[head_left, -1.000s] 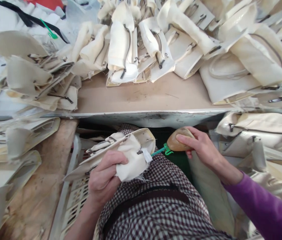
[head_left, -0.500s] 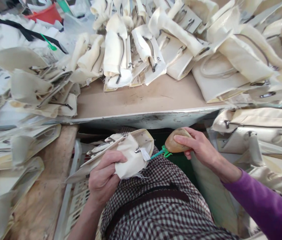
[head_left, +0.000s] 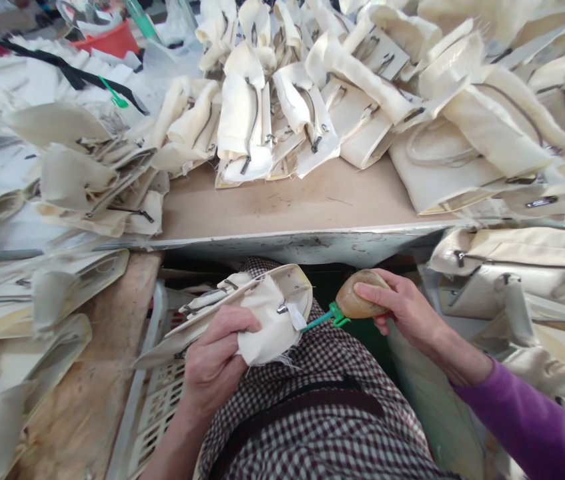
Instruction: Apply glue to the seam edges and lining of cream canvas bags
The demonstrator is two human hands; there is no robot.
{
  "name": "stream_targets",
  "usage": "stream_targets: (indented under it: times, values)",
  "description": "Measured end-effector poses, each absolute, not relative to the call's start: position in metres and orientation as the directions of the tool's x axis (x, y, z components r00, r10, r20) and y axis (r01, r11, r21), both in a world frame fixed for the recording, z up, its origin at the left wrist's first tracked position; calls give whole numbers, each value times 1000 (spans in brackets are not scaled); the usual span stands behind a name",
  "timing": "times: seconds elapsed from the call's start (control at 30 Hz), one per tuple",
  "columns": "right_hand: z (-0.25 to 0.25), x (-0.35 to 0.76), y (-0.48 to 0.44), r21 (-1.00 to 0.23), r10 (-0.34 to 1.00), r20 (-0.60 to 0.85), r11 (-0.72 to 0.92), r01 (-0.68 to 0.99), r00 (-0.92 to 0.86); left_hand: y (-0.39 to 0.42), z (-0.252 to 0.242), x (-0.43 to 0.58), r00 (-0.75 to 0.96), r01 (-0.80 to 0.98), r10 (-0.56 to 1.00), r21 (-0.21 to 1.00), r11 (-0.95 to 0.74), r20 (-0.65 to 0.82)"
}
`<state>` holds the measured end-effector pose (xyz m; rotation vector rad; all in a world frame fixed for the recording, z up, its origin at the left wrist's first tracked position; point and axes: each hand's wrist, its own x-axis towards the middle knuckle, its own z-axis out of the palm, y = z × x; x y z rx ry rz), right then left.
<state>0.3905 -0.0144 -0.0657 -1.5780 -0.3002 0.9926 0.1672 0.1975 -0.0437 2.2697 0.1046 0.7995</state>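
Observation:
My left hand (head_left: 217, 360) is closed around a cream fabric bag piece (head_left: 262, 313) with metal fittings and a small white label, held over my lap. My right hand (head_left: 402, 307) grips a tan squeeze bottle (head_left: 355, 300) with a green nozzle (head_left: 325, 319). The nozzle tip touches the fabric piece near the label. Both hands sit just below the front edge of the workbench (head_left: 302, 200).
Heaps of cream zippered bag pieces (head_left: 272, 120) cover the back and both sides of the bench. More lie on the right (head_left: 522, 267) and left (head_left: 62, 287). A white plastic crate (head_left: 152, 407) stands by my left knee. An orange tub (head_left: 107, 41) is far left.
The view has shifted slightly downward and to the right. Both hands keep the same hold, with the nozzle still against the fabric piece.

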Motion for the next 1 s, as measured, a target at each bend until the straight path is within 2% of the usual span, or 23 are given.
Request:
stream_targets:
  times: [0.2, 0.6, 1.0]
  values:
    - [-56, 400, -9, -912, 647, -409, -322, -255, 644, 197, -44, 168, 798, -182, 273, 648, -740, 537]
    - [-64, 402, -10, -897, 676, -442, -331, -293, 590, 200, -48, 164, 807, -170, 275, 652, -739, 523]
    - [-74, 412, -4, -890, 567, -397, -429, -153, 722, 200, -46, 167, 813, -184, 267, 665, -724, 517]
